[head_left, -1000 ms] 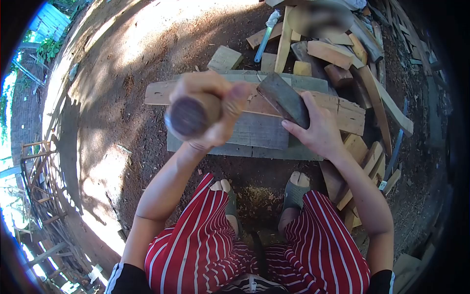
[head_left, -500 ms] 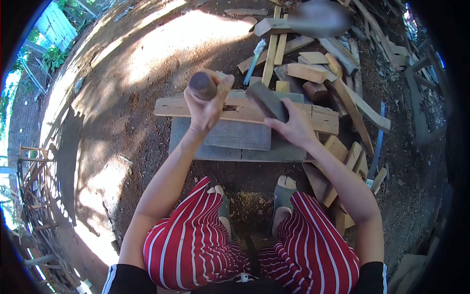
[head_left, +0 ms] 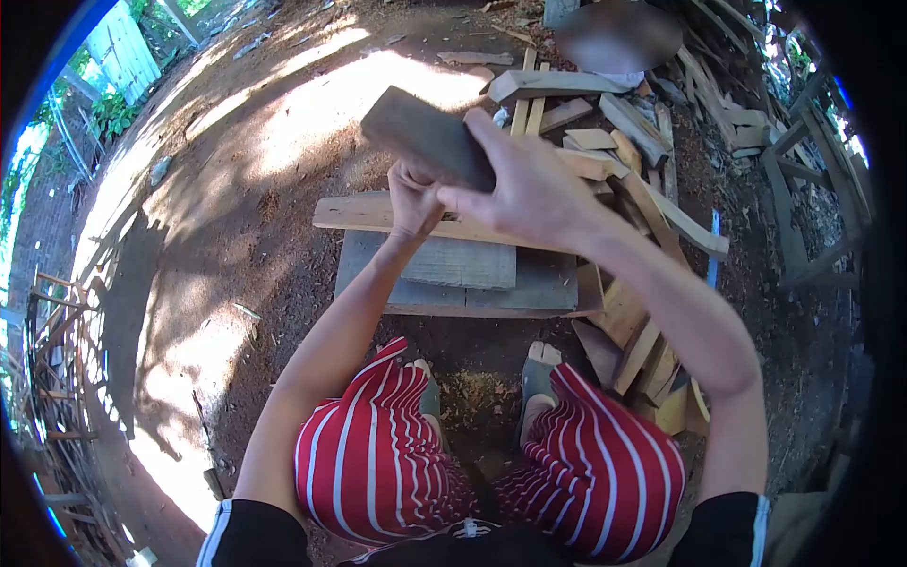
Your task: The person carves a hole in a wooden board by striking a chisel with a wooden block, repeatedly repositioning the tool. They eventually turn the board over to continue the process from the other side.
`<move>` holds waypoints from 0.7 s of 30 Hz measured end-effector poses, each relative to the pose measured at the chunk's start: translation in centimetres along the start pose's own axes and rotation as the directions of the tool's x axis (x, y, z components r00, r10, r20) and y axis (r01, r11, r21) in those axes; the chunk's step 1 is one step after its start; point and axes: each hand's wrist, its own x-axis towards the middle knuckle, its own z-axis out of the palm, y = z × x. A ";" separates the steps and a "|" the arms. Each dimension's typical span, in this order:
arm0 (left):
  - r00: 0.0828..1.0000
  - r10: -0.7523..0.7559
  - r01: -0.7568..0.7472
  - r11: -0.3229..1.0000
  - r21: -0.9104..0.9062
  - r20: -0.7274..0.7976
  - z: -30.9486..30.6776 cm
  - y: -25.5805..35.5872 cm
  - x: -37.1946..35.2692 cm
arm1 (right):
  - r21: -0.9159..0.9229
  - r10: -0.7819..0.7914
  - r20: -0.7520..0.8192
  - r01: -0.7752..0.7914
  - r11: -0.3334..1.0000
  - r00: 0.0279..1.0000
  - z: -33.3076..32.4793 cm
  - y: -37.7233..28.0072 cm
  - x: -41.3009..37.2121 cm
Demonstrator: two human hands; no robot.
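My right hand (head_left: 534,184) grips a dark rectangular wooden block (head_left: 425,137), raised over the workpiece. Just below that block, my left hand (head_left: 416,203) is wrapped around an upright chisel. The block hides the chisel's round wooden handle, and its blade is out of sight. Under my left hand lies a long, slightly curved light timber (head_left: 354,210) with a small dark cut-out near its middle. This timber rests crosswise on a grey wooden block (head_left: 463,265) on a low plank platform (head_left: 524,298).
Loose timber offcuts (head_left: 619,312) are heaped to the right, with a saw blade (head_left: 713,248) at their outer edge. A longer beam (head_left: 557,85) lies beyond. My feet (head_left: 540,378) are close to the platform's near side. A blurred patch covers the top right.
My right hand has swung the dark block up and left, over the chisel handle, which showed before and is now covered. My left hand keeps its grip; the view has shifted slightly.
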 end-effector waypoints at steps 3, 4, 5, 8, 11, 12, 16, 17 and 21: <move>0.998 -0.059 0.060 0.998 -0.034 0.023 -0.3 -0.1 0.1 | 0.131 -0.022 -0.069 0.031 0.991 0.997 -1.8 -1.0 1.5; 0.991 -0.129 0.127 0.989 0.070 0.027 -0.2 0.3 0.3 | 0.194 -0.067 -0.217 0.110 0.975 0.974 -2.5 -2.2 2.2; 0.980 -0.197 0.189 0.966 0.178 0.028 -0.2 0.8 0.5 | 0.245 -0.097 -0.367 0.197 0.949 0.925 -3.1 -3.4 2.8; 0.999 -0.049 0.050 0.997 0.061 -0.012 0.6 0.9 -0.4 | 0.073 0.063 -0.005 -0.063 0.995 0.998 -0.8 -2.5 1.5; 1.000 -0.009 0.007 0.995 0.099 0.014 -0.3 -0.3 -0.2 | -0.037 0.180 0.271 -0.177 0.984 0.946 -1.4 -0.2 1.8; 0.996 -0.078 0.069 0.982 0.178 0.046 -0.8 -0.4 -0.2 | -0.041 0.188 0.284 -0.184 0.982 0.940 -1.7 0.0 1.2; 0.985 -0.174 0.169 0.951 0.259 -0.003 -0.7 -0.4 1.1 | 0.284 0.397 0.149 -0.424 0.860 0.906 -0.1 3.0 -0.7; 0.982 -0.190 0.181 0.934 0.306 -0.001 -0.7 -0.6 1.6 | 0.301 0.463 0.093 -0.468 0.831 0.882 1.3 4.8 -1.7; 0.996 -0.088 0.086 0.954 0.288 -0.006 0.0 -1.5 2.9 | 0.212 0.594 0.182 -0.621 0.754 0.783 7.3 10.7 -7.9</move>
